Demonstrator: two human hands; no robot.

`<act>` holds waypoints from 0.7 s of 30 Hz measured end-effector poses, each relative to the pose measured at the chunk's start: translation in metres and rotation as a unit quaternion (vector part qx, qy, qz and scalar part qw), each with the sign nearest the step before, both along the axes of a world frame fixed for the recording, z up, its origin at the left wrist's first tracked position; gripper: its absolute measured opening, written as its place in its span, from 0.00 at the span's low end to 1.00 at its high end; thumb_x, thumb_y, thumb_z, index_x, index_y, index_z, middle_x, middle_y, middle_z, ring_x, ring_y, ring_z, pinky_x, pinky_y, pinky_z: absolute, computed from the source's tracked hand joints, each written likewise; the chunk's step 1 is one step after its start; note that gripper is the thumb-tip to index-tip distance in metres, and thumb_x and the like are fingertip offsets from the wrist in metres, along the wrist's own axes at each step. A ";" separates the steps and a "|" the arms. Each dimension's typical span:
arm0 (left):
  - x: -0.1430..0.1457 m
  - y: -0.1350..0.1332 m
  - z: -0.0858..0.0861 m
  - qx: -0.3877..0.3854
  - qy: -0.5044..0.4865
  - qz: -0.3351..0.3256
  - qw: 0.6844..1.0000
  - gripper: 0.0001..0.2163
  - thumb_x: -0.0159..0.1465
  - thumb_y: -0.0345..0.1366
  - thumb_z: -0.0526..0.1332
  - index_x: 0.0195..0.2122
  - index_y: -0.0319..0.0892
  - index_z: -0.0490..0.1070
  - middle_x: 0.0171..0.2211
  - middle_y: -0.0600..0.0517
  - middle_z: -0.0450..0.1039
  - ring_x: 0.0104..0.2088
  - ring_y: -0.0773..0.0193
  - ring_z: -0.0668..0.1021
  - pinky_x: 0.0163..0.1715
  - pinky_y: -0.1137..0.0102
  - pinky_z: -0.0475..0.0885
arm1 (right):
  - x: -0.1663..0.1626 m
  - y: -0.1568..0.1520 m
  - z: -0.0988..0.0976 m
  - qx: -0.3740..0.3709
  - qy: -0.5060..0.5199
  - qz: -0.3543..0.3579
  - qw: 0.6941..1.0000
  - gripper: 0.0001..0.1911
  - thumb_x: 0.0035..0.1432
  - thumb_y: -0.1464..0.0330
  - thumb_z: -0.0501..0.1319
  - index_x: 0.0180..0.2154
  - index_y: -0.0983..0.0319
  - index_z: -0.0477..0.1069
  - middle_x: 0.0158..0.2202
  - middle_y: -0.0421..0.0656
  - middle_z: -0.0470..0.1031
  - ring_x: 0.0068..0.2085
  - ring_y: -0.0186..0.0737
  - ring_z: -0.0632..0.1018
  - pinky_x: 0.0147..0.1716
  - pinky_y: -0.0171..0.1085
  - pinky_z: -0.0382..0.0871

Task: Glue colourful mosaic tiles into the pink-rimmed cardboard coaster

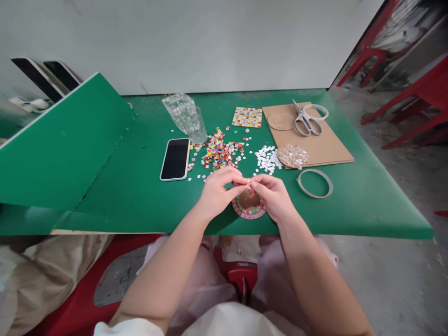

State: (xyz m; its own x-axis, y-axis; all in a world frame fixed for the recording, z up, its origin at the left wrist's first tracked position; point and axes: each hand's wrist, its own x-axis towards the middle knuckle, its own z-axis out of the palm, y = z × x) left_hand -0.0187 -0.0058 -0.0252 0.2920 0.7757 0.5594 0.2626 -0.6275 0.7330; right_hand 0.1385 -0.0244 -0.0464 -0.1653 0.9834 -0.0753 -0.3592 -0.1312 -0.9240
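Note:
Above a round cork-coloured disc edged with pink and coloured mosaic tiles (249,216), both my hands meet fingertip to fingertip. My left hand (220,190) is closed in a pinch, and so is my right hand (275,198). Whatever is between the fingertips is too small to name. The hands cover the far rim of the disc. Just beyond them lies a loose heap of multicoloured tiles (220,150), with a heap of white tiles (268,158) to its right. A second disc (293,156), covered in pale pieces, overlaps the cardboard's near-left edge.
On cardboard (332,145) rest scissors (307,125), a tape roll (325,111) and a plain disc (281,121). Another tape roll (330,189) lies nearer. A phone (175,159), clear cup (199,130) and square tile mosaic (248,117) surround the heap. A green panel (66,144) rises left.

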 end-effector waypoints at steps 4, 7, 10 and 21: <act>-0.001 0.001 0.000 -0.003 -0.001 -0.013 1.000 0.02 0.54 0.30 0.66 0.29 0.42 0.75 0.28 0.53 0.72 0.31 0.68 0.75 0.32 0.71 0.70 | 0.000 0.000 -0.001 -0.002 0.000 0.003 1.000 0.06 0.49 0.65 0.66 0.26 0.60 0.75 0.22 0.36 0.74 0.24 0.27 0.71 0.28 0.30 0.65; -0.002 0.001 0.000 0.000 0.005 -0.013 1.000 0.03 0.54 0.30 0.66 0.29 0.42 0.74 0.28 0.54 0.72 0.31 0.68 0.74 0.32 0.71 0.70 | 0.000 0.000 -0.001 -0.002 -0.001 0.004 1.000 0.06 0.49 0.65 0.66 0.26 0.61 0.75 0.22 0.36 0.74 0.24 0.27 0.71 0.28 0.30 0.65; -0.003 0.001 0.002 0.003 0.015 -0.010 1.000 0.03 0.54 0.30 0.66 0.29 0.42 0.74 0.28 0.54 0.73 0.30 0.69 0.74 0.32 0.72 0.70 | 0.000 0.000 -0.002 -0.007 -0.003 0.007 1.000 0.06 0.49 0.65 0.66 0.26 0.61 0.75 0.21 0.36 0.73 0.24 0.27 0.71 0.27 0.29 0.64; -0.003 0.000 0.005 -0.007 0.026 -0.007 1.000 0.03 0.52 0.28 0.67 0.26 0.41 0.74 0.26 0.54 0.73 0.28 0.70 0.75 0.29 0.75 0.71 | 0.001 -0.001 0.001 -0.015 -0.019 0.016 1.000 0.07 0.49 0.65 0.66 0.26 0.62 0.75 0.20 0.37 0.73 0.23 0.27 0.72 0.26 0.29 0.64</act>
